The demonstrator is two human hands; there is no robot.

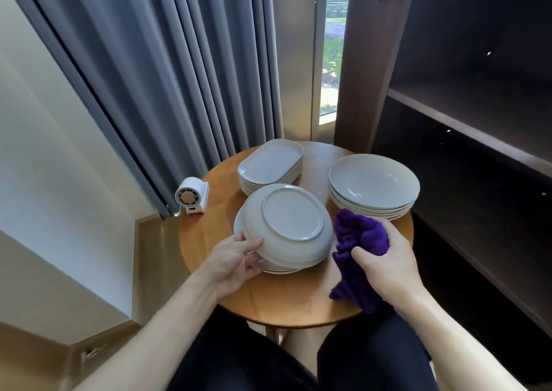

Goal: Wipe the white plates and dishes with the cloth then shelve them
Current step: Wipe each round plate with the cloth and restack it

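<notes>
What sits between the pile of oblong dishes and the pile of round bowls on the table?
Nothing sits there. The head view shows only a bare strip of wooden table between the oblong dishes and the round bowls.

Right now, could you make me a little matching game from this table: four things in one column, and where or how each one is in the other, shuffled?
Things:
1 purple cloth
2 upturned plate
3 oblong dishes
4 small white fan

Places or states:
A stacked, far left on the table
B gripped by the right hand
C left of the table, by the curtain
D held tilted, bottom up, by the left hand

Pairs: 1-B, 2-D, 3-A, 4-C.
</notes>
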